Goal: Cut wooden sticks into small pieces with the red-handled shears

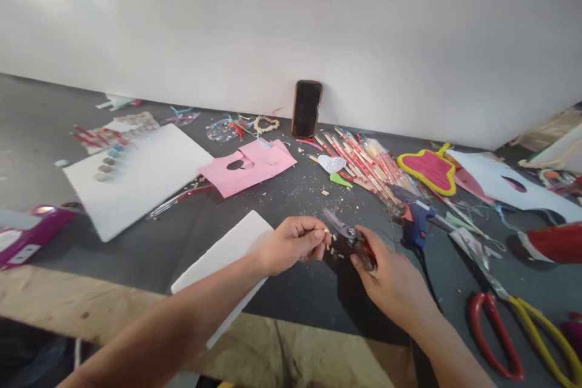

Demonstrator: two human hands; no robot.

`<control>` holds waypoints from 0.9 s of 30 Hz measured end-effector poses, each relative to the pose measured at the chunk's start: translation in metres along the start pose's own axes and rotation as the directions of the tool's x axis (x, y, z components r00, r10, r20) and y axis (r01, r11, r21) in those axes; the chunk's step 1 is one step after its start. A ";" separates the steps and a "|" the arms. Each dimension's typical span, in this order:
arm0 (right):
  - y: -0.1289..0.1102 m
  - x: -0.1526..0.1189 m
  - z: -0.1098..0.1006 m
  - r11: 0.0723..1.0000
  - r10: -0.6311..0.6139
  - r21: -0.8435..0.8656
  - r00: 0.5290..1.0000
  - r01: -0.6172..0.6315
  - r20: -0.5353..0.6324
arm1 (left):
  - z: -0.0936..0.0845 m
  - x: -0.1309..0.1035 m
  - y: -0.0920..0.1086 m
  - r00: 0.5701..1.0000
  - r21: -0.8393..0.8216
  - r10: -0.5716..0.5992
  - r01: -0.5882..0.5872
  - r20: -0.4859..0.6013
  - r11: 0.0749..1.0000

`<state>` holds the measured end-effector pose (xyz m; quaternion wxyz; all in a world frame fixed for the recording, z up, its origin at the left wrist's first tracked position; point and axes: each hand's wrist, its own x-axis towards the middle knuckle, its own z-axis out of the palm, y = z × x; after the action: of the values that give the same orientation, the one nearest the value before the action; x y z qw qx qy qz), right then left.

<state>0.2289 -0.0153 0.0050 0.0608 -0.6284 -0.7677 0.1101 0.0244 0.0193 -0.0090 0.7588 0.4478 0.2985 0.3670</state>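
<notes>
My left hand (295,245) is closed in a pinch on a small pale wooden stick piece (326,231), most of it hidden by the fingers. In my right hand (393,273) is a pair of pruning shears (350,234), its curved blade angled up and left beside the left fingertips. Several short cut stick bits (334,251) lie on the dark table between the two hands. Under my left forearm rests a white foam sheet (227,251). Beyond the hands are a green paper leaf (341,180) and a bundle of wrapped wooden chopsticks (352,154).
A phone (307,108) leans upright against the wall. At right lie a blue glue gun (417,218), large scissors (493,333) with red and yellow handles, and a yellow-edged pink shape (427,171). Pink paper (227,185) and a white board (131,188) are at left.
</notes>
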 end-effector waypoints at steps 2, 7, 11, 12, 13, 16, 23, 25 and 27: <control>0.008 0.005 -0.003 0.998 0.059 -0.019 0.998 -0.060 -0.035 | -0.002 0.002 0.001 1.000 -0.053 0.006 -0.007 -0.009 0.999; 0.023 0.013 -0.006 0.985 0.168 -0.008 0.980 -0.170 -0.107 | -0.005 0.005 0.005 0.997 -0.211 -0.003 -0.013 -0.072 0.977; 0.028 0.015 -0.003 0.980 0.178 -0.076 0.978 -0.187 -0.109 | -0.008 0.006 0.006 0.995 -0.285 0.028 -0.054 -0.094 0.957; 0.028 0.015 -0.001 0.980 0.170 -0.087 0.980 -0.180 -0.106 | -0.009 0.006 0.006 0.995 -0.301 0.035 -0.061 -0.091 0.952; 0.027 0.015 -0.001 0.980 0.164 -0.098 0.981 -0.175 -0.106 | -0.010 0.006 0.006 0.996 -0.315 0.038 -0.063 -0.084 0.947; 0.025 0.015 0.000 0.978 0.158 -0.120 0.981 -0.172 -0.114 | -0.011 0.006 0.006 0.998 -0.336 0.033 -0.050 -0.057 0.940; 0.024 0.015 -0.008 0.984 0.174 0.046 0.976 -0.170 -0.133 | -0.012 0.005 0.010 0.995 -0.348 0.049 -0.075 -0.085 0.935; 0.026 0.015 -0.012 0.982 0.185 0.070 0.967 -0.175 -0.175 | -0.013 0.005 0.010 0.995 -0.349 0.051 -0.077 -0.083 0.934; 0.026 0.015 -0.017 0.979 0.199 0.005 0.963 -0.201 -0.184 | -0.013 0.005 0.010 0.996 -0.352 0.052 -0.076 -0.078 0.933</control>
<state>0.2549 0.0054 0.0141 0.1155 -0.7106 -0.6921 0.0519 0.0137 0.0327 -0.0060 0.8043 0.3004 0.2380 0.4540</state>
